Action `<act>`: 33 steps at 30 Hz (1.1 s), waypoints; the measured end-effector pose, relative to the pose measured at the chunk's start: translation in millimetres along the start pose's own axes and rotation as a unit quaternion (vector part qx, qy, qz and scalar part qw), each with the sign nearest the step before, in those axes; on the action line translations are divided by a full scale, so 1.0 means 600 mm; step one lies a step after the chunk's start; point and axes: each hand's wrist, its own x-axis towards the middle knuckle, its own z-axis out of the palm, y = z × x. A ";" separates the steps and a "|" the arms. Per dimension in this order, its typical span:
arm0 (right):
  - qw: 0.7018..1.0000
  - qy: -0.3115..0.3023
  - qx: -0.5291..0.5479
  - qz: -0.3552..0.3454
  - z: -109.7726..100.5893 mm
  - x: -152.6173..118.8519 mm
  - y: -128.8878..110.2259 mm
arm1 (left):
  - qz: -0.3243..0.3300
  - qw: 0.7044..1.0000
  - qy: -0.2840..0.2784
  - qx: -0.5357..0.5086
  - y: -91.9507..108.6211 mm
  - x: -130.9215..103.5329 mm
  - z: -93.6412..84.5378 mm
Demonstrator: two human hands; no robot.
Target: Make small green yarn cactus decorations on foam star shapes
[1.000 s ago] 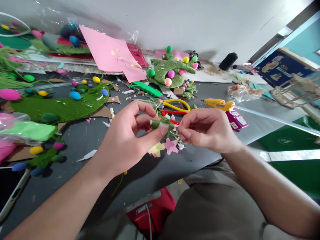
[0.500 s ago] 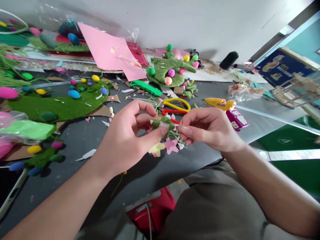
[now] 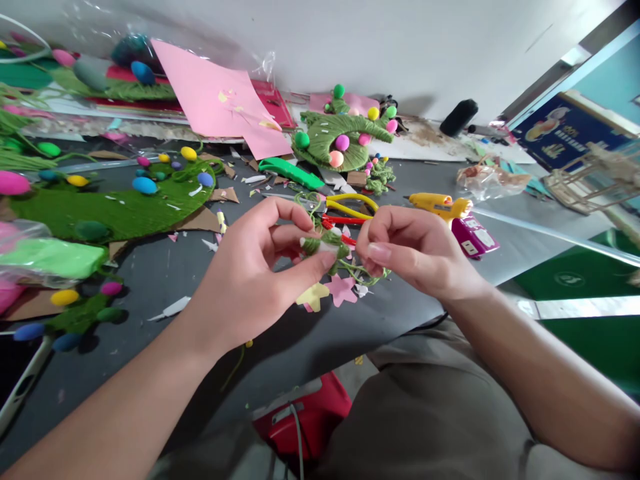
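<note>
A small white piece partly wrapped in green yarn (image 3: 325,248) is pinched between the thumb and fingers of my left hand (image 3: 265,273). Just right of it, my right hand (image 3: 417,257) has its thumb and fingertips pressed together on green yarn (image 3: 367,272), which loops between the hands. Below the wrapped piece lie a yellow paper star (image 3: 313,297) and a pink paper star (image 3: 342,291). Scissors with a yellow and red handle (image 3: 353,202) rest behind the hands, partly hidden by them.
Behind are a green cutter (image 3: 291,173), a green yarn wreath with pompoms (image 3: 333,141) and pink paper (image 3: 215,93). A yellow glue gun (image 3: 440,205) lies at right, by a purple box (image 3: 475,237). A green yarn crescent (image 3: 115,210) is at left, among paper scraps.
My right hand has moved slightly right, away from the wrapped piece, and more of the green yarn shows below its fingers. My left hand keeps its hold.
</note>
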 end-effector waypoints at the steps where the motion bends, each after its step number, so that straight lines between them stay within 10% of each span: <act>1: 1.000 0.004 -0.003 -0.001 -0.001 0.000 0.000 | 0.001 1.000 0.000 0.000 0.000 0.000 0.000; 19: 0.995 -0.095 0.010 0.032 -0.006 -0.001 -0.001 | 0.007 1.000 0.002 0.015 0.000 0.002 0.002; 33: 0.994 -0.023 -0.094 0.040 0.001 0.003 -0.004 | 0.011 1.000 0.005 0.010 -0.006 0.002 0.000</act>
